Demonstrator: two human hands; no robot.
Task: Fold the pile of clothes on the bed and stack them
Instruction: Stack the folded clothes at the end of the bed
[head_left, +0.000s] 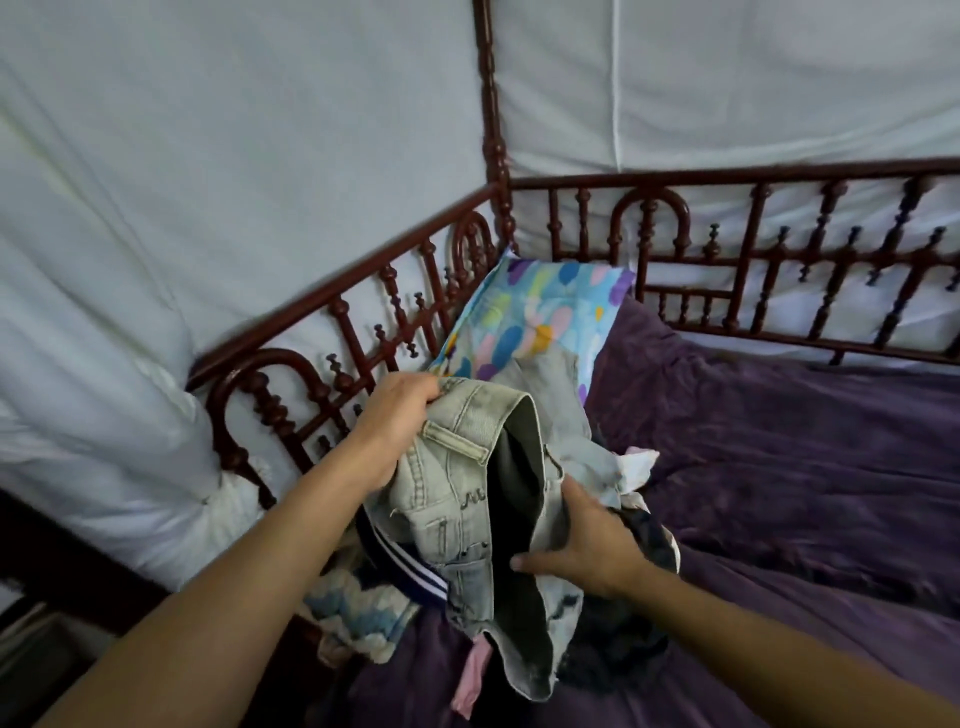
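Gripping pale jeans (483, 493) — both hands (395, 421) — pile (613, 623) mostly hidden.

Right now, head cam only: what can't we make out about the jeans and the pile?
- Jeans: legs bunched; full length and any fold unreadable.
- Left hand: fingertips buried in the waistband.
- Right hand: fingers hidden inside the denim.
- Pile: mostly covered by jeans and forearms; item count unclear.
- Any finished stack: not in view.
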